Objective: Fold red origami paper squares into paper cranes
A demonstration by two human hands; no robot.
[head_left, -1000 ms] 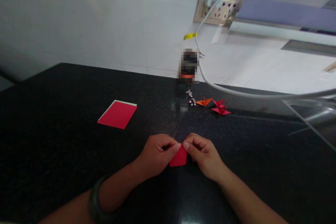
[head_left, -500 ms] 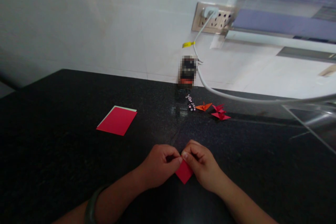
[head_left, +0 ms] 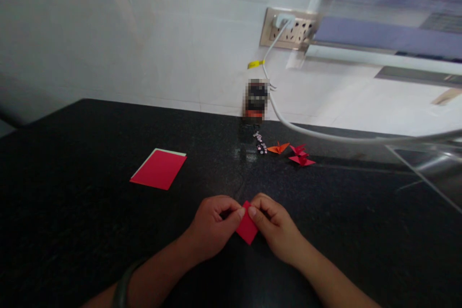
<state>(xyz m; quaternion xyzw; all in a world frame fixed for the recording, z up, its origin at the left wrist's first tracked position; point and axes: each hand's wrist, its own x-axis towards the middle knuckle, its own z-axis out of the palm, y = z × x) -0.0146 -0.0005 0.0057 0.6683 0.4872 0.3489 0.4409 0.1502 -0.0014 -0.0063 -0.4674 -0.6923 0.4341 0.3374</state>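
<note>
Between my hands is a small folded red paper point(head_left: 248, 229), diamond-shaped, with one corner pointing toward me. My left hand point(head_left: 215, 226) pinches its left edge between thumb and fingers. On the opposite edge, my right hand point(head_left: 274, 225) grips the paper the same way, thumb on top. The upper tip of the paper shows between the two thumbs. Fingers beneath the sheet are hidden. Farther off to the left lies a stack of square paper point(head_left: 159, 169), red on top with a pale sheet peeking out.
An orange paper crane point(head_left: 278, 148) and two red paper cranes point(head_left: 302, 159) lie toward the back of the black countertop point(head_left: 90, 231). Beside them is a beaded strap point(head_left: 260, 143) by a blurred-out object point(head_left: 256, 101) at the wall. A white cable point(head_left: 325, 135) crosses to the right, near a sink edge point(head_left: 422, 175).
The thumbs have drawn slightly apart, so the paper's upper tip now shows between them. Both hands and the paper sit a little farther left and up in view.
</note>
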